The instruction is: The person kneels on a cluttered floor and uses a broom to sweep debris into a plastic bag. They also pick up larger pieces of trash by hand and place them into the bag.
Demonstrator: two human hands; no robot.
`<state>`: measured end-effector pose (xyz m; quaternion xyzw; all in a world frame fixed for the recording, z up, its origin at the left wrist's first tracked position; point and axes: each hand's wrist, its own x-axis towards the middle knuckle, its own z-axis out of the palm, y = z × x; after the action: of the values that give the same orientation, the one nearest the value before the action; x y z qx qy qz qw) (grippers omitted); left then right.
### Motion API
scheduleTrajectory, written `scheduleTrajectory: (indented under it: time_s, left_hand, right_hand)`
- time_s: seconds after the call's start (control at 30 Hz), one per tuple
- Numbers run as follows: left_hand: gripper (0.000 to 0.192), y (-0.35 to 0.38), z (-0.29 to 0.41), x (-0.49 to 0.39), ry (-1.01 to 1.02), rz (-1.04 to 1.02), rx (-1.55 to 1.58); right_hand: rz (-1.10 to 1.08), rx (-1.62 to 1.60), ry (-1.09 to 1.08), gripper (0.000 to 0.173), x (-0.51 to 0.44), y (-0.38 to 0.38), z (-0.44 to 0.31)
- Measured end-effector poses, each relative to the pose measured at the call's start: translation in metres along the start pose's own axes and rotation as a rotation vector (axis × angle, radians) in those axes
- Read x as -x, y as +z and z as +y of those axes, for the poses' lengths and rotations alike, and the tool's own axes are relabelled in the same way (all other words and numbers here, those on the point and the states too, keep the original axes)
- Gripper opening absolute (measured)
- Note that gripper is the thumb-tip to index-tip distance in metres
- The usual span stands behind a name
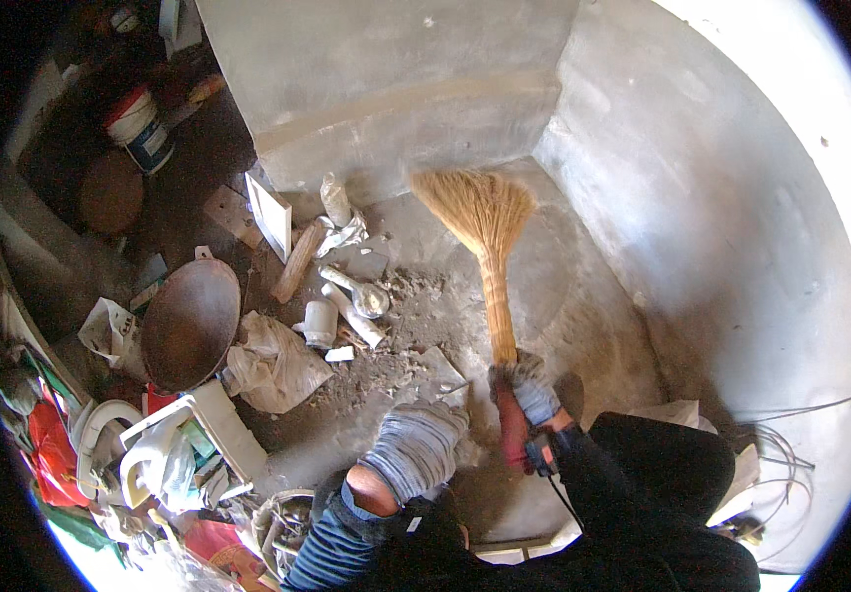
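My right hand [533, 396], in a grey knit glove, grips the handle of a straw broom [496, 274]. The broom's bristles fan out over the concrete floor close to the back wall and look slightly blurred. My left hand [422, 448], also gloved in grey, is low in front of me, left of the broom; its fingers point away and their tips are hard to make out. Just beyond it lie a flat grey shard [440, 370] and loose dirt [388, 374]. A dark red thing [514, 433] hangs below the right hand, beside its wrist.
Left of the dirt lie a white jar [320, 323], a crumpled plastic bag [277, 362], a piece of wood [300, 260] and a rusty round pan [191, 325]. A white box [229, 429] with scraps stands nearer. Bare walls [411, 96] close the back and right; wires [780, 459] lie at right.
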<state>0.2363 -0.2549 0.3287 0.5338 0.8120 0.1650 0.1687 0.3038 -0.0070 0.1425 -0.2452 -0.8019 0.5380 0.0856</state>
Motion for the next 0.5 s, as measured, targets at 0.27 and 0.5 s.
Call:
scheduleTrajectory:
  time_s: [0.27, 0.5]
  left_hand:
    - [0.030, -0.006, 0.000, 0.004, 0.001, 0.004, -0.029]
    - [0.027, -0.005, 0.003, 0.013, -0.025, 0.035, -0.024]
  right_hand:
    - [-0.059, -0.984, 0.216, 0.017, -0.015, -0.016, 0.017]
    - [-0.203, -0.811, 0.540, 0.022, -0.130, 0.039, 0.007]
